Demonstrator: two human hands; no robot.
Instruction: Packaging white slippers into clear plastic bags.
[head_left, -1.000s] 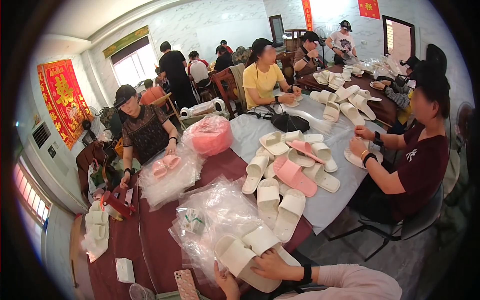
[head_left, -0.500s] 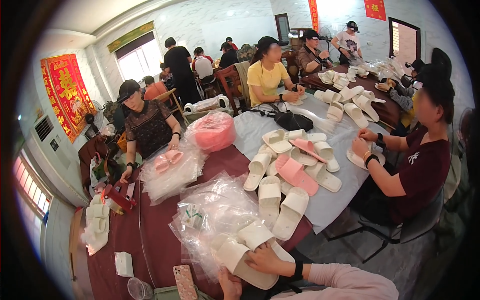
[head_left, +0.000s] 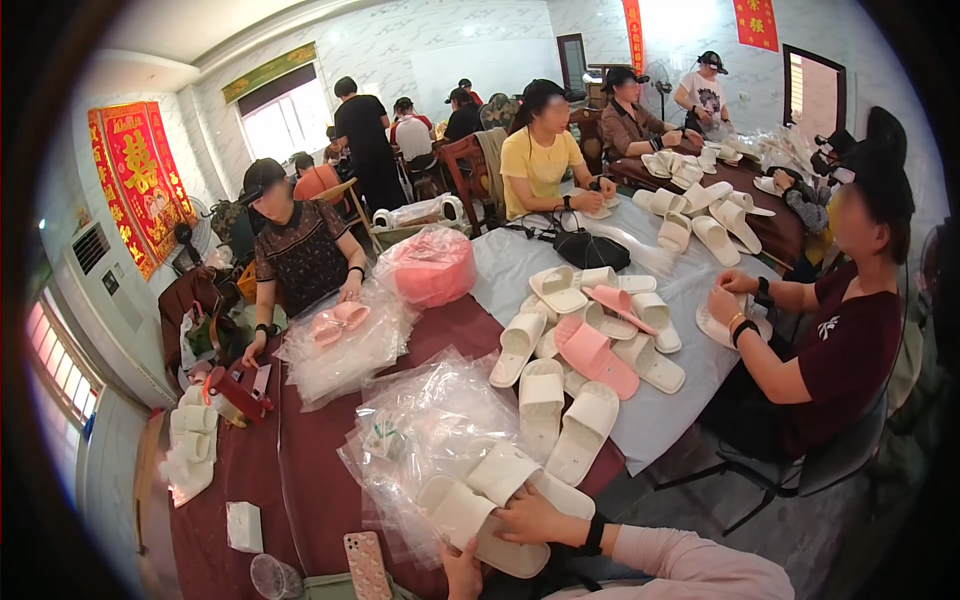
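Observation:
A pair of white slide slippers lies side by side over the near edge of the plastic bags, toes pointing away from me. My right hand grips the pair, its fingers reaching into the foot openings behind the straps. At the near side of the left white slipper, my left hand holds its edge, partly cut off by the frame. The right white slipper rests against it. Beneath their toes spreads a stack of clear plastic bags. My left fingertips are partly hidden under the sole.
Loose white slippers and a pink slipper are piled beyond my right hand. A phone, clear cup and white packet sit near left. A co-worker sits at right; another handles bags across the red-brown table.
The view has shifted slightly. The pair of slippers has moved a little to the left, and both hands keep their hold on it.

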